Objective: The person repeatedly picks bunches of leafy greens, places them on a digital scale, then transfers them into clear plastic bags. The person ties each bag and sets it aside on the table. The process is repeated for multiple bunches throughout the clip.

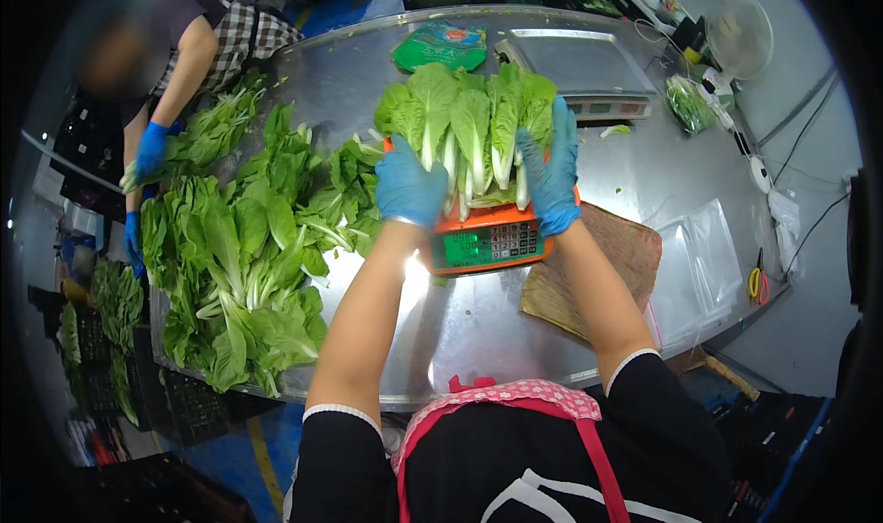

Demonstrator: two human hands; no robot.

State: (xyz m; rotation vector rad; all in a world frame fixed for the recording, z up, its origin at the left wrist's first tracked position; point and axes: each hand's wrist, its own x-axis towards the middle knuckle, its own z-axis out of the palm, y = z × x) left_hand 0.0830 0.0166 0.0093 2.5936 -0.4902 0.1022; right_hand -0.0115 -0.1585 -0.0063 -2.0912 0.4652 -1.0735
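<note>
A bunch of long-leafed green lettuce [472, 132] with white stems lies on an orange digital scale [492, 264], its stem ends toward me. My left hand [410, 188], in a blue glove, grips the left side of the bunch. On the opposite side my right hand [552, 178], also gloved in blue, has its fingers stretched along the leaves and its thumb on top. The scale's green display and keypad face me below the stems. Most of the weighing plate is hidden under the lettuce.
Loose greens [244, 275] pile up on the metal table's left. A co-worker's gloved hand [152, 148] handles more there. A brown mat [602, 270], clear plastic bags [699, 270] and scissors [758, 284] lie right. Behind are a flat metal scale [584, 61] and a green bag [441, 46].
</note>
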